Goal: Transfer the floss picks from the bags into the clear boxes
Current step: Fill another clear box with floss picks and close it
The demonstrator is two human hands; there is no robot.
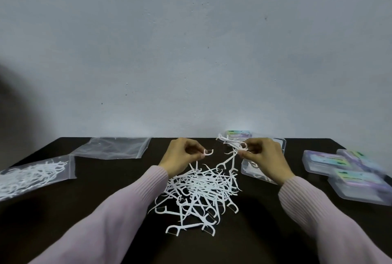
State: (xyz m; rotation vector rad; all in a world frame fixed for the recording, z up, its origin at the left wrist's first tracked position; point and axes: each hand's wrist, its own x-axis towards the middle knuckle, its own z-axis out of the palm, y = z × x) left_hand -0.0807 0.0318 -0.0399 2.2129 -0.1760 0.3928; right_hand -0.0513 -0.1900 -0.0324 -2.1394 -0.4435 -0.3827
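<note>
Two hands work above a loose heap of white floss picks (197,191) spread across the middle of a dark tabletop (84,200). The left hand (180,155), in a pale pink sleeve (110,210), pinches a single floss pick (207,152) between thumb and fingertips, holding it just above the far edge of the heap. The right hand (265,157) grips a small bunch of picks (231,143), some of them trailing down toward the heap. Under and just behind the right hand lies an open clear box (263,170) with a few picks inside it. Three closed clear boxes (347,172) with pastel labels lie stacked and overlapping near the tabletop's right edge, and another labelled box (238,133) stands at the far edge by the wall. At far left, a clear bag (36,174) holds more picks; a second, flattened bag (114,148) lies beyond it.
</note>
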